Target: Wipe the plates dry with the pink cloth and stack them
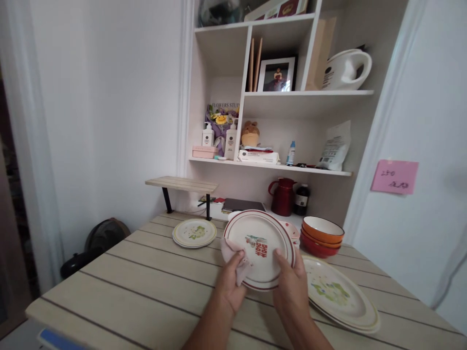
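A round white plate (268,228) with dark red rims and a red printed emblem is held tilted up above the table, its face toward me. My left hand (230,277) grips its lower left edge through a pale pink cloth (228,249). On the lower right edge, my right hand (293,279) is closed, thumb on the plate's face and fingers behind. To the right of that hand lie stacked oval plates (359,304) with a green leaf print. A small stack of round plates (184,232) with a similar print rests at the left.
Stacked orange and red bowls (321,236) stand at the right back. Behind the table are a red jug (282,197), a dark bottle (301,199) and a white shelf unit (310,169). A small raised stand (182,183) occupies the table's back left corner.
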